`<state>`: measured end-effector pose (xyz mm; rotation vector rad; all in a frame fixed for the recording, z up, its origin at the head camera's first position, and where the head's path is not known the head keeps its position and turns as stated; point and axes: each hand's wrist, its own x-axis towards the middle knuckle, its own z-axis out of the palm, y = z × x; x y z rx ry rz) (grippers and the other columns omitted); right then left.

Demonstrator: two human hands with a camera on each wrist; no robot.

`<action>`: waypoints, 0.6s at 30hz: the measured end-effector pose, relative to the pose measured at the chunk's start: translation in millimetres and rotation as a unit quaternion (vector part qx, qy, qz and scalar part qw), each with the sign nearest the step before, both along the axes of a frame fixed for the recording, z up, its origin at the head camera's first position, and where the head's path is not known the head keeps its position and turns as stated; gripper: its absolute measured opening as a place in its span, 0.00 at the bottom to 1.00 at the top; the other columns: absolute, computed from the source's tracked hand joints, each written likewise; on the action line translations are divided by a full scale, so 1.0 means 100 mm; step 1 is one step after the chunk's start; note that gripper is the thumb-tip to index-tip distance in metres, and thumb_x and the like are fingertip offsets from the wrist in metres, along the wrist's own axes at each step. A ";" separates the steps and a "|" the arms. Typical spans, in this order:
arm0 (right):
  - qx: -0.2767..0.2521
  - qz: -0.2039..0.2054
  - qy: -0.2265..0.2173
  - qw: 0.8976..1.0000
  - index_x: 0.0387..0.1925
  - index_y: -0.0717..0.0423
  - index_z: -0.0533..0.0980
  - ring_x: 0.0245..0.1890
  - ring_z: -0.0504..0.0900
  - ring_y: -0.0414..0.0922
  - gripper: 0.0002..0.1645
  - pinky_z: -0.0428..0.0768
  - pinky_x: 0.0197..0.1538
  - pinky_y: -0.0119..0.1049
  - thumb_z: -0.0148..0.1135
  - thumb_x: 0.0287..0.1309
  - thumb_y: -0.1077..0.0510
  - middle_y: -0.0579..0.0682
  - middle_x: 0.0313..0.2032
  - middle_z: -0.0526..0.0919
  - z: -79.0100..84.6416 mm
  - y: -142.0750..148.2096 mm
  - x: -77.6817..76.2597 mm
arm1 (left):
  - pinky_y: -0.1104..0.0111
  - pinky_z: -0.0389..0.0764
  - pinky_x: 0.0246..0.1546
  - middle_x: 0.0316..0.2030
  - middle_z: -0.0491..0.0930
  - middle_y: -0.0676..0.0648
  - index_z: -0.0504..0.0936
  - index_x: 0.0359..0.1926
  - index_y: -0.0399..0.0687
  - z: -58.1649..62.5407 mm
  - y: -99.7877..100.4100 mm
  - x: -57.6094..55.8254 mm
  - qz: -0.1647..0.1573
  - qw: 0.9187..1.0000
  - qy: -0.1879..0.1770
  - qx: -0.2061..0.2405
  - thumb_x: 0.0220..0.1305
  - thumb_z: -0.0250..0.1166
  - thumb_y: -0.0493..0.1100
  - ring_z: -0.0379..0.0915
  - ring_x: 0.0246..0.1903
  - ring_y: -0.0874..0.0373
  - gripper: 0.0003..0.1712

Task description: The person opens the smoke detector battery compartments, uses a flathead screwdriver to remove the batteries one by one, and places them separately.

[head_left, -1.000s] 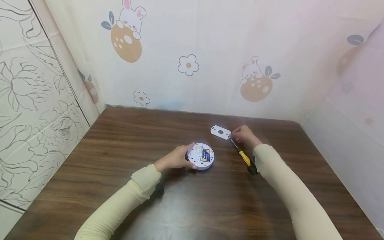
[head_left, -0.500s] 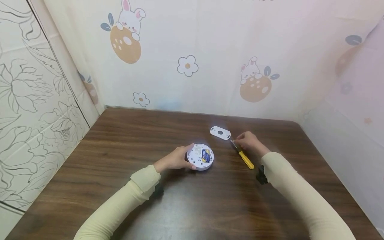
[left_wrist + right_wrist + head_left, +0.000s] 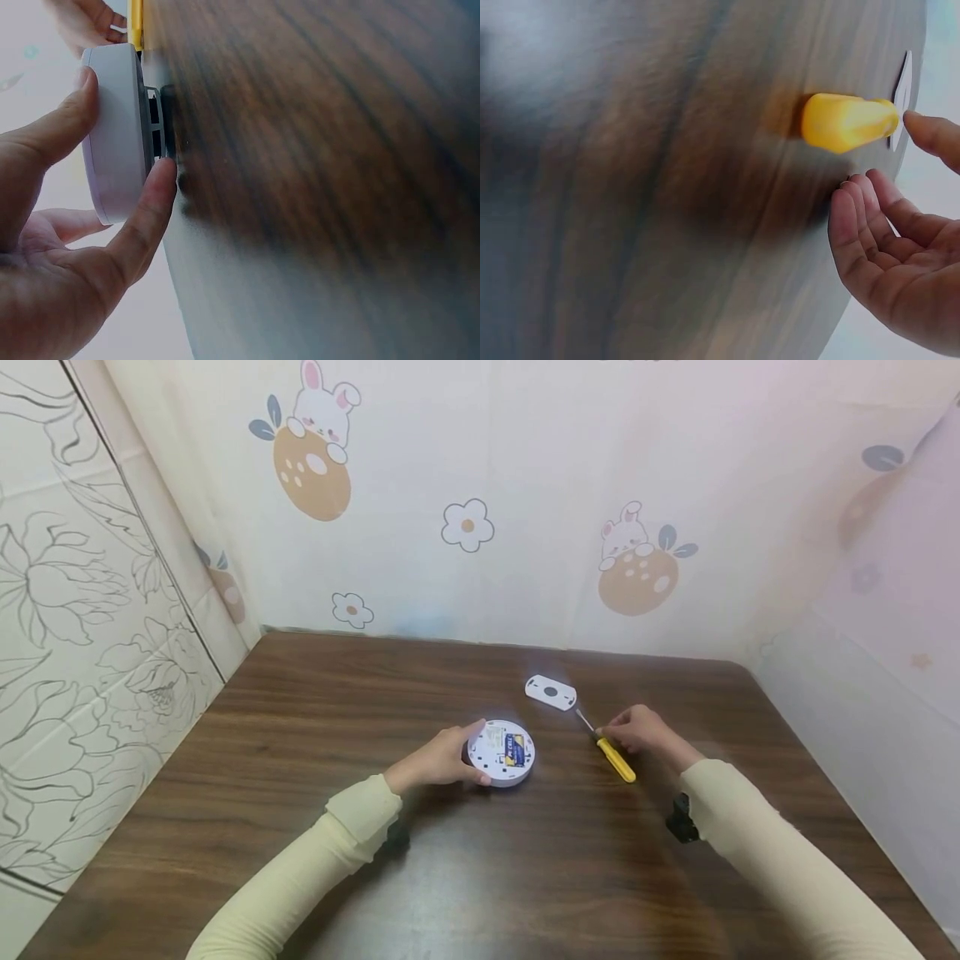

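My left hand grips a round white smoke alarm from its left side, and a blue and yellow battery shows in its upturned face. In the left wrist view, the thumb and fingers span the rim of the alarm, with vent slots on its underside facing the table. A screwdriver with a yellow handle lies to the right. Around its neck end hovers my right hand. In the right wrist view, the thumb and loosely bent fingers of the hand stand apart, either side of the yellow handle.
A white oblong mounting plate with a dark round centre lies near the screwdriver's tip, toward the back of the brown wooden table. Patterned curtains hang behind the table and at its sides. Dark wrist cameras sit under the sleeves.
My right hand has moved back toward me and to the right, from the screwdriver's tip down along its shaft toward the handle. The left hand and smoke alarm have stayed in place.
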<state>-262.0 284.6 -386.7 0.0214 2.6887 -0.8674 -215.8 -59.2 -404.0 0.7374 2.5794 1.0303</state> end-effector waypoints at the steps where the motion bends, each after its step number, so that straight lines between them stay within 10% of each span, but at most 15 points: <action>1: 0.002 0.000 -0.001 1.000 0.42 0.73 0.77 0.29 0.77 0.47 0.24 0.82 0.34 0.37 0.62 0.60 0.52 0.57 0.32 0.78 0.00 0.01 0.02 | 0.56 0.64 0.65 0.64 0.64 0.35 0.54 0.72 0.36 0.00 0.00 0.00 0.002 1.000 -0.001 -0.001 0.50 0.75 0.49 0.63 0.60 0.49 0.55; 18: 0.025 0.016 0.019 0.999 0.32 0.69 0.80 0.26 0.72 0.46 0.20 0.77 0.27 0.34 0.68 0.55 0.52 0.54 0.28 0.76 -0.01 -0.06 0.34 | 0.55 0.66 0.63 0.62 0.66 0.34 0.54 0.71 0.35 -0.01 0.00 0.03 0.007 1.000 0.008 0.000 0.50 0.76 0.48 0.65 0.56 0.49 0.55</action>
